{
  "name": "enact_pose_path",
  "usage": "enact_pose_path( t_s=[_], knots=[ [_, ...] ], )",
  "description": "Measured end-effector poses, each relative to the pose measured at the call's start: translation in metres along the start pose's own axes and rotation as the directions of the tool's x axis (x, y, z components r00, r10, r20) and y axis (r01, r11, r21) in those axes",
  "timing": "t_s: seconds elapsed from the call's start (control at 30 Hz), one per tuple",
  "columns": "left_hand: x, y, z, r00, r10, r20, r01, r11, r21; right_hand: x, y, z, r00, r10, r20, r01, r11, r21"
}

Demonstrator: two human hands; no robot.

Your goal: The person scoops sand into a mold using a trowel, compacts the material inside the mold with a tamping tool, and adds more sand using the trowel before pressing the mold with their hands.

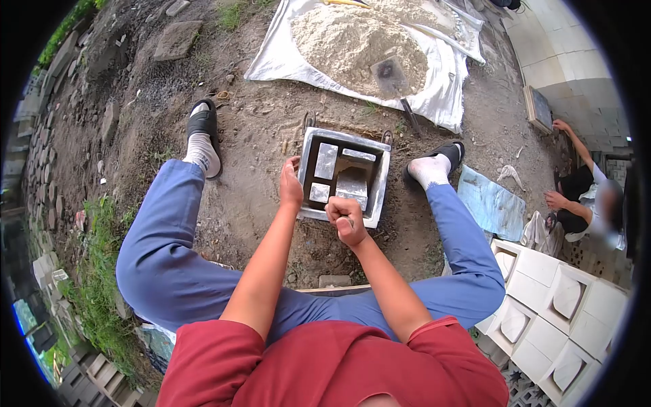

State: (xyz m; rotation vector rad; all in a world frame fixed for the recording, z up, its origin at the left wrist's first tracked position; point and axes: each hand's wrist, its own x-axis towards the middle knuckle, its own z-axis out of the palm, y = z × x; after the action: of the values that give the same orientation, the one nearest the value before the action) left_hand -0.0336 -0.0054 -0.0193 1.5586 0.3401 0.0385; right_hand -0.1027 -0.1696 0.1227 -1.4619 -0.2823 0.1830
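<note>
A square metal mould (384,173) stands on the dirt between my feet. Inside it are several grey metal blocks, among them a tall one (326,161) at the left and a larger one (352,182) at the right. My left hand (290,184) lies along the mould's left outer wall, fingers stretched out near the rim. Over the near rim, my right hand (346,220) is closed in a fist. Whatever it may hold is hidden by the fingers.
Ahead, a white sack sheet (274,57) carries a pale powder heap (332,41) with a flat-bladed trowel (390,73) on it. A blue sheet (491,202) and pale cast blocks (542,268) are at the right. Another person (586,203) crouches beyond, one hand at a panel (538,108).
</note>
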Motion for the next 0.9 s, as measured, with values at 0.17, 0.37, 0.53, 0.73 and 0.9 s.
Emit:
enact_pose_path(
  t_s=[0.17, 0.37, 0.53, 0.73, 0.9],
  knots=[
    [0.001, 0.002, -0.002, 1.000, 0.009, 0.009, -0.009, 1.000, -0.023, 0.002, -0.047, 0.005, 0.996, 0.006, -0.091, 0.002, 0.996, 0.092],
    [0.000, 0.004, 0.000, 0.999, 0.036, -0.014, -0.035, 0.997, 0.073, -0.004, 0.010, -0.001, 0.998, -0.052, -0.023, 0.054, 0.996, 0.065],
    [0.002, 0.003, 0.000, 0.991, 0.136, -0.005, -0.131, 0.960, 0.247, 0.004, -0.042, -0.009, 0.983, -0.002, -0.181, 0.045, 0.971, 0.233],
    [-0.001, 0.008, 0.003, 0.994, 0.101, -0.052, -0.078, 0.942, 0.325, 0.016, -0.112, -0.054, 0.910, -0.114, -0.398, 0.307, 0.833, 0.461],
    [-0.002, 0.008, 0.002, 0.995, 0.092, -0.045, -0.069, 0.926, 0.370, 0.032, -0.120, -0.096, 0.634, 0.125, -0.763, 0.421, 0.772, 0.476]
  ],
)
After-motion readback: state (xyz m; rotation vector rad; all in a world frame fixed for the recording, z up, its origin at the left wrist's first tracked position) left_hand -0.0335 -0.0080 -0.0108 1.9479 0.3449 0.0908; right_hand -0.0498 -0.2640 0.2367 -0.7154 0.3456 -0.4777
